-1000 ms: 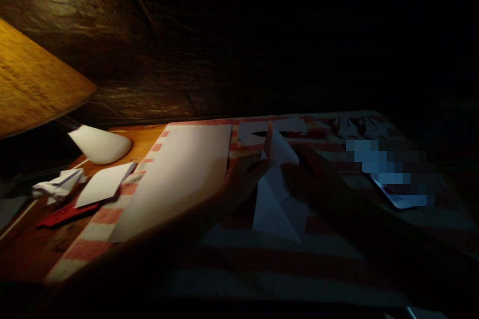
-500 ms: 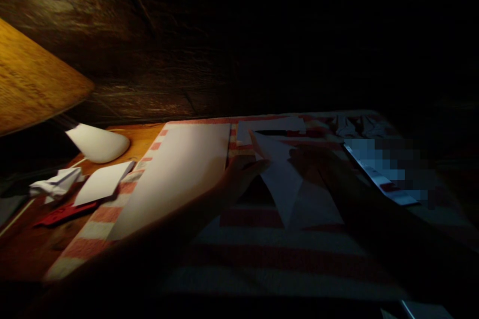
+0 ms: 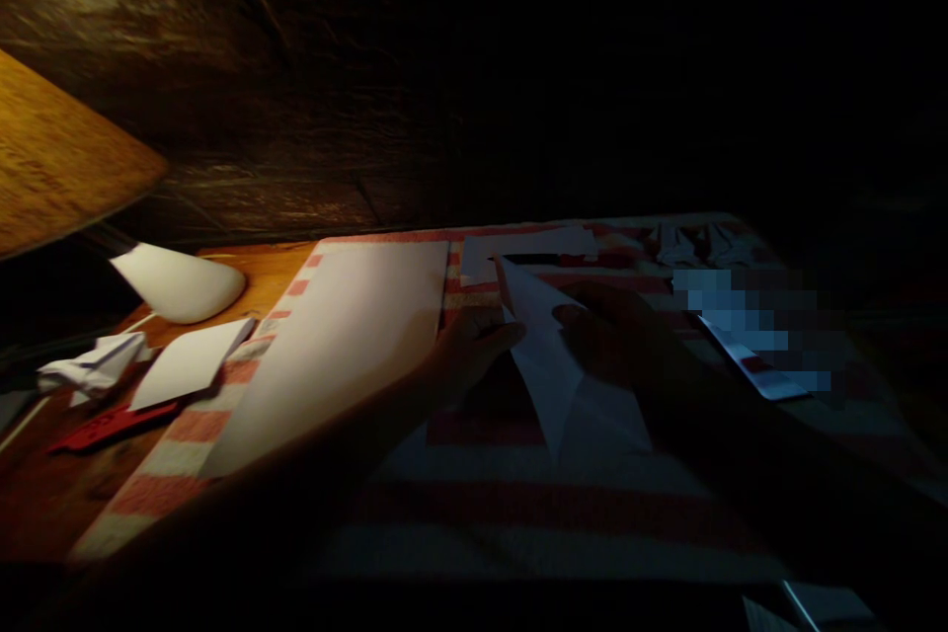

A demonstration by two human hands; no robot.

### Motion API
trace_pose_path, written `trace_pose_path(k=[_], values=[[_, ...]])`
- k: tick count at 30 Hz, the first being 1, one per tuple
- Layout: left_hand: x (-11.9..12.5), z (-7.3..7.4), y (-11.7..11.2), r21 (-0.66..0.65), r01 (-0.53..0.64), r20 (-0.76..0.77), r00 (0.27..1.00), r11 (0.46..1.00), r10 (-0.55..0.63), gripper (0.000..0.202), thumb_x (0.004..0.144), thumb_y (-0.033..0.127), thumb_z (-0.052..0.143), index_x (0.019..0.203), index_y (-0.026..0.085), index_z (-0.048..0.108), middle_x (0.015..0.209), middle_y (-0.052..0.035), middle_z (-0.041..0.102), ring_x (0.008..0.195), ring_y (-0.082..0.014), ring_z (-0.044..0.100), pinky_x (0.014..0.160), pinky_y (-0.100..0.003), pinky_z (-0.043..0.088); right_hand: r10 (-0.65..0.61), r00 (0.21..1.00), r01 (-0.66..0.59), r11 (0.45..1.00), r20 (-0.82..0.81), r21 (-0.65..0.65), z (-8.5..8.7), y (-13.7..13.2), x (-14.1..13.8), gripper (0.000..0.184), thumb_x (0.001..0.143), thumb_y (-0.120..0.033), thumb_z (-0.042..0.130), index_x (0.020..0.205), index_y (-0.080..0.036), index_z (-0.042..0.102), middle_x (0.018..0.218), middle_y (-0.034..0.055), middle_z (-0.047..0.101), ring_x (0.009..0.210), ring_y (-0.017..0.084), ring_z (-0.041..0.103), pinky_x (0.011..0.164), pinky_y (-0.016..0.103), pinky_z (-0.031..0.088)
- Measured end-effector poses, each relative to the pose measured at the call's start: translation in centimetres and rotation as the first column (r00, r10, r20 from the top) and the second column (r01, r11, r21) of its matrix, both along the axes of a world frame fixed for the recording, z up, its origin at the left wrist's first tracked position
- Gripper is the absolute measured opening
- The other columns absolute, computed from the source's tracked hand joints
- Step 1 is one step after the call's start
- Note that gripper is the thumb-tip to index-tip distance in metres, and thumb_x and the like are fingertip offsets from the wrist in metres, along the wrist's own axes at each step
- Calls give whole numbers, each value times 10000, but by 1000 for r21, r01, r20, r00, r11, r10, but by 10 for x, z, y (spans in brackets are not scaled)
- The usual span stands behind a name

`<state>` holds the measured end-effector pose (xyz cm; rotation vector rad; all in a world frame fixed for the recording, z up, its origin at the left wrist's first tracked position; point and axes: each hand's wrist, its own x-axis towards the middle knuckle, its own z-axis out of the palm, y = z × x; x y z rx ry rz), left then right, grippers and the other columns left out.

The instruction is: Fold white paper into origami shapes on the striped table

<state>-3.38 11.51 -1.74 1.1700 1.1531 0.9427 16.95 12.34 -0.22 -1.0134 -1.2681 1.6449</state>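
Observation:
A folded white paper (image 3: 567, 375), pointed like a dart, lies on the red and white striped cloth (image 3: 511, 504) in dim light. My left hand (image 3: 470, 351) grips its left edge near the point, fingers closed on the paper. My right hand (image 3: 611, 326) rests on its upper right side with fingers pressed onto the fold. Both forearms are in deep shadow.
A large white sheet (image 3: 348, 346) lies left of the hands. Further left on the wooden table are a small white paper (image 3: 189, 362), a crumpled paper (image 3: 89, 365), a red card (image 3: 104, 425) and a white lamp base (image 3: 178, 283). More papers (image 3: 533, 245) lie at the back; a lit device (image 3: 755, 360) is at right.
The folded paper was turned and laid flatter, its wide end swinging to the right. Both hands stayed on it, and the view drifted slightly.

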Motion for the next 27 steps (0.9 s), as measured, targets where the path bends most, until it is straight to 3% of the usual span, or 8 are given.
trace_pose_path(k=[3,7,14,16,21,27], values=[[-2,2,0,7,32,-16,999,999,-32,182,717,335,739,652,168,709,697,-35,704,650,-157,622,618,-276,492,4,993,-17,994,117,112,0,1,2,243,846,-357,727,1016,-188,681,844,26,696,675,152,618,588,276,460],[-4,1,1,-2,43,-6,999,999,-43,195,706,355,751,684,165,712,694,-35,696,664,-166,629,651,-293,510,-42,955,-27,973,293,228,2,1,5,185,862,-324,691,970,-177,662,828,32,677,686,160,603,592,284,451],[-4,3,1,40,46,-211,977,998,-37,317,736,467,791,702,160,720,684,-43,706,638,-167,628,550,-251,447,-60,937,-60,943,345,326,5,-4,3,175,837,-274,706,964,-191,618,823,6,647,666,141,565,586,267,430],[-3,3,1,21,49,-173,984,999,-45,315,731,464,798,715,158,724,694,-46,719,630,-164,633,547,-250,451,-35,945,-72,948,325,310,6,-6,2,194,823,-288,729,952,-187,626,814,2,639,652,134,554,569,259,417],[-4,1,2,13,150,-92,985,989,-148,305,780,454,763,771,150,744,775,-69,754,675,-168,661,609,-272,502,59,990,-70,994,129,89,7,-9,0,277,890,-451,675,899,-176,646,680,-29,557,550,102,478,509,245,363],[-9,-1,2,25,134,-151,980,991,-129,342,805,495,745,766,155,749,748,-79,744,707,-201,677,615,-297,524,29,994,-34,998,108,43,10,-8,2,233,826,-389,768,861,-165,716,735,4,659,594,105,562,537,237,409]])
